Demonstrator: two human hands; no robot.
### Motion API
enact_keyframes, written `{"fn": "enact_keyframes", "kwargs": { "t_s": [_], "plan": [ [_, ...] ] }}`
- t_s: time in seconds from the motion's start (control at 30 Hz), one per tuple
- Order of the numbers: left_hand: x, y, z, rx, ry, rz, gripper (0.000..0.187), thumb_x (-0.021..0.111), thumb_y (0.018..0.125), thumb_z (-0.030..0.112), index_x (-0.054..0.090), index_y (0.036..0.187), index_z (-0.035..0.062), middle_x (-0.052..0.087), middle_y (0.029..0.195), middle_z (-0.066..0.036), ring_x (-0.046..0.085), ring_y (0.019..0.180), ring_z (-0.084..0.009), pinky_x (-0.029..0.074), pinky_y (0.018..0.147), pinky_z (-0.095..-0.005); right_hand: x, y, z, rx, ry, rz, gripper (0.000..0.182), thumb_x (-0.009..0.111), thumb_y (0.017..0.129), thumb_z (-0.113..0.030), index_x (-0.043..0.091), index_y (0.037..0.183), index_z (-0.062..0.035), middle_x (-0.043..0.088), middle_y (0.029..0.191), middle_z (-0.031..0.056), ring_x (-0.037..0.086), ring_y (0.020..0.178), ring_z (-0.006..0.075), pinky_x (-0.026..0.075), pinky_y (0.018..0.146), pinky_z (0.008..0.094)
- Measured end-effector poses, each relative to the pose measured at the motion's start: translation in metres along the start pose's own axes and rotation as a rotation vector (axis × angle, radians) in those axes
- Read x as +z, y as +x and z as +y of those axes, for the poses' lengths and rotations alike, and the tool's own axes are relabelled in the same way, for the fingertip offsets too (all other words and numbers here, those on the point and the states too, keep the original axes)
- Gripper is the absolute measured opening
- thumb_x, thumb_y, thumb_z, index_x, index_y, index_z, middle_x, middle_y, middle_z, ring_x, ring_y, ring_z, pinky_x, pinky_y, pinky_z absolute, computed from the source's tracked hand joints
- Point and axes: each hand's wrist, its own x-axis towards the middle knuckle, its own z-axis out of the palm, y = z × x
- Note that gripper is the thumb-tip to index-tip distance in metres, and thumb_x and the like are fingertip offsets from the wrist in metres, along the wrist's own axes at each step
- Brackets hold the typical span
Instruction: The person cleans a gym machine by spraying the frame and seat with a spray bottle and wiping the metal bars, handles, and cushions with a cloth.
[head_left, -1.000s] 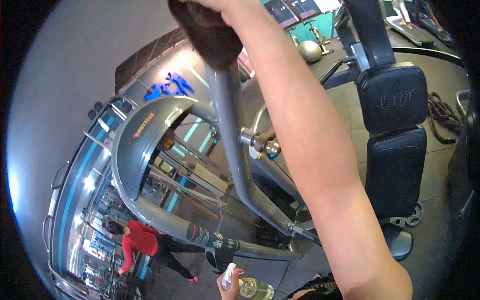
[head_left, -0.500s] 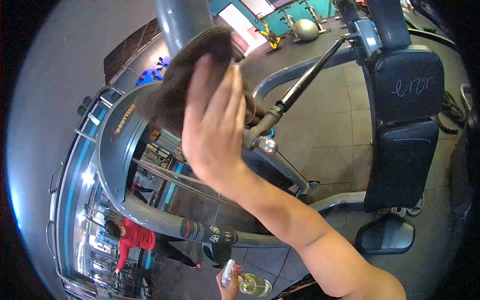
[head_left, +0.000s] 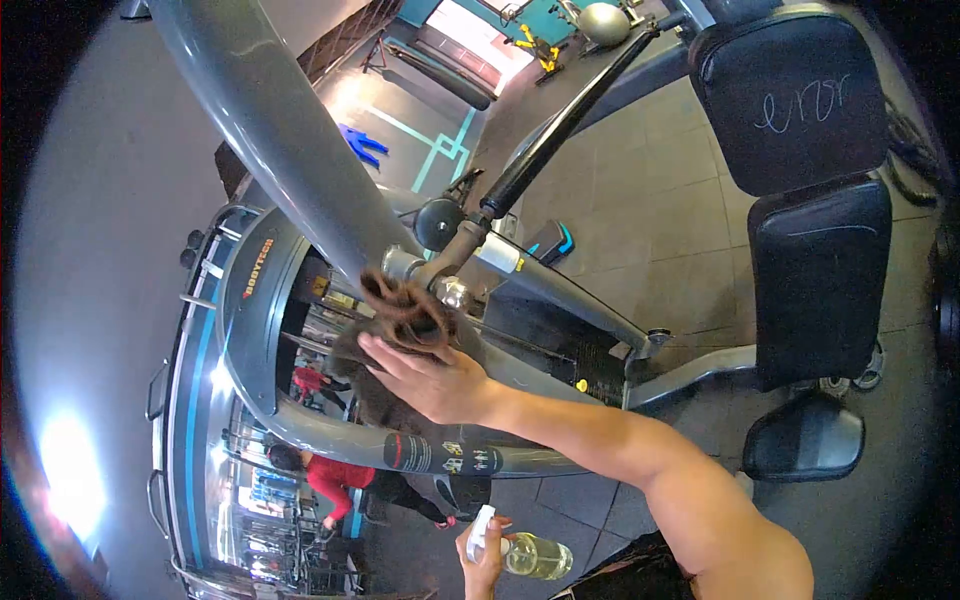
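Note:
My right hand [head_left: 425,385] presses a dark brown cloth [head_left: 405,310] against the grey frame of a gym machine [head_left: 300,150]. The cloth is bunched up above the fingers, beside a shiny round metal end [head_left: 453,292] of the machine's lever joint. Low in the view, my left hand [head_left: 484,560] is wrapped around the neck of a clear spray bottle [head_left: 538,556] with a white trigger head. Pale yellow liquid shows inside the bottle, which lies tilted sideways in the view.
Black padded seat parts [head_left: 785,105] hang at the right, one marked "error". A black damper rod [head_left: 575,115] runs up from the joint. A person in a red top [head_left: 335,480] bends at lower left. An exercise ball [head_left: 604,25] sits far back.
My right hand and the cloth have moved down along the machine's frame to beside the lever joint. My left hand still holds the spray bottle, slightly farther right in view. The camera view has shifted.

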Motion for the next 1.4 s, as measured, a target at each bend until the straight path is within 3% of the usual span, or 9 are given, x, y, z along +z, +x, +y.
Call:
{"fn": "enact_keyframes", "kwargs": {
  "t_s": [0.1, 0.2, 0.3, 0.5, 0.63, 0.8, 0.97, 1.17, 1.4],
  "plan": [
    [-0.005, -0.01, -0.009, -0.115, -0.1, -0.055, 0.044, 0.062, 0.096, 0.039, 0.067, 0.107, -0.0028, 0.069, 0.088, -0.009, 0.065, 0.077, -0.0168, 0.052, 0.069, -0.0325, 0.003, -0.041, -0.019, 0.282, 0.289, -0.076, 0.052, 0.053, 0.086, -0.034, 0.055, 0.134, -0.0117, 0.03, 0.157, 0.0176, 0.017, 0.148, 0.0389, 0.019, 0.113, 0.0627],
    [-0.003, -0.019, -0.002, -0.133, -0.053, -0.01, 0.039, 0.062, 0.097, 0.036, 0.068, 0.104, -0.0017, 0.068, 0.085, -0.006, 0.063, 0.075, -0.0141, 0.051, 0.068, -0.0305, 0.0, -0.083, -0.02, 0.58, 0.7, 0.022, 0.106, 0.084, 0.057, -0.041, 0.037, 0.147, -0.0086, 0.009, 0.157, 0.0322, 0.008, 0.147, 0.0484, 0.018, 0.11, 0.0683],
    [0.006, -0.024, 0.006, -0.251, -0.052, 0.016, 0.039, 0.062, 0.097, 0.036, 0.068, 0.106, -0.0015, 0.068, 0.084, -0.006, 0.061, 0.075, -0.0123, 0.049, 0.066, -0.0291, -0.002, -0.074, -0.011, 0.629, 0.681, 0.027, 0.125, 0.09, 0.05, -0.042, 0.026, 0.149, -0.0017, 0.007, 0.155, 0.0354, 0.007, 0.146, 0.05, 0.017, 0.11, 0.0689],
    [0.012, -0.018, 0.007, -0.348, -0.137, -0.008, 0.043, 0.057, 0.099, 0.033, 0.062, 0.122, -0.0026, 0.067, 0.085, -0.007, 0.06, 0.073, -0.0119, 0.048, 0.065, -0.0309, -0.009, 0.037, 0.029, 0.985, 0.8, -0.137, 0.126, 0.088, 0.057, -0.044, 0.017, 0.142, 0.0167, 0.016, 0.15, 0.0362, 0.013, 0.145, 0.0476, 0.012, 0.114, 0.0646],
    [0.002, -0.009, -0.025, -0.204, 0.008, 0.008, 0.039, 0.059, 0.097, 0.035, 0.067, 0.102, -0.0029, 0.069, 0.081, -0.009, 0.064, 0.07, -0.0126, 0.05, 0.062, -0.0281, -0.005, 0.051, 0.034, 0.995, 0.745, -0.172, 0.12, 0.087, 0.058, -0.048, 0.027, 0.136, 0.0205, 0.022, 0.147, 0.0377, 0.015, 0.143, 0.0492, 0.013, 0.113, 0.0654],
    [-0.009, 0.0, -0.022, -0.036, 0.135, 0.049, 0.036, 0.06, 0.097, 0.031, 0.069, 0.093, -0.0035, 0.069, 0.076, -0.009, 0.064, 0.067, -0.0137, 0.05, 0.061, -0.0276, 0.003, 0.03, 0.011, 0.759, 0.477, -0.007, 0.05, 0.064, 0.08, -0.018, 0.058, 0.125, 0.0009, 0.02, 0.151, 0.0372, 0.019, 0.142, 0.0517, 0.014, 0.109, 0.0697],
    [-0.01, 0.036, 0.061, 0.383, 0.216, -0.013, 0.032, 0.059, 0.095, 0.026, 0.066, 0.09, -0.0048, 0.067, 0.08, -0.011, 0.064, 0.066, -0.0156, 0.05, 0.059, -0.0279, 0.04, -0.053, -0.028, 0.612, 0.446, 0.194, 0.083, 0.056, 0.083, -0.011, 0.018, 0.156, -0.0151, 0.01, 0.157, 0.0323, 0.014, 0.144, 0.0528, 0.015, 0.11, 0.0708],
    [0.016, 0.072, 0.158, 0.582, 0.203, 0.15, 0.026, 0.059, 0.096, 0.022, 0.068, 0.093, -0.0022, 0.066, 0.081, -0.005, 0.059, 0.062, -0.01, 0.045, 0.055, -0.0252, 0.018, -0.091, -0.019, 0.723, 0.623, -0.108, 0.123, 0.087, 0.052, -0.025, 0.02, 0.153, -0.0027, 0.008, 0.159, 0.0286, 0.014, 0.147, 0.0437, 0.018, 0.115, 0.0611],
    [0.046, 0.095, 0.226, 0.731, 0.34, 0.203, 0.028, 0.061, 0.096, 0.024, 0.069, 0.085, -0.0011, 0.065, 0.073, -0.004, 0.056, 0.062, -0.0088, 0.044, 0.057, -0.0244, 0.022, -0.097, -0.017, 0.697, 0.541, -0.111, 0.126, 0.087, 0.052, -0.026, 0.017, 0.153, -0.0023, 0.009, 0.16, 0.0247, 0.016, 0.147, 0.0416, 0.018, 0.116, 0.0582]
  ]
}}
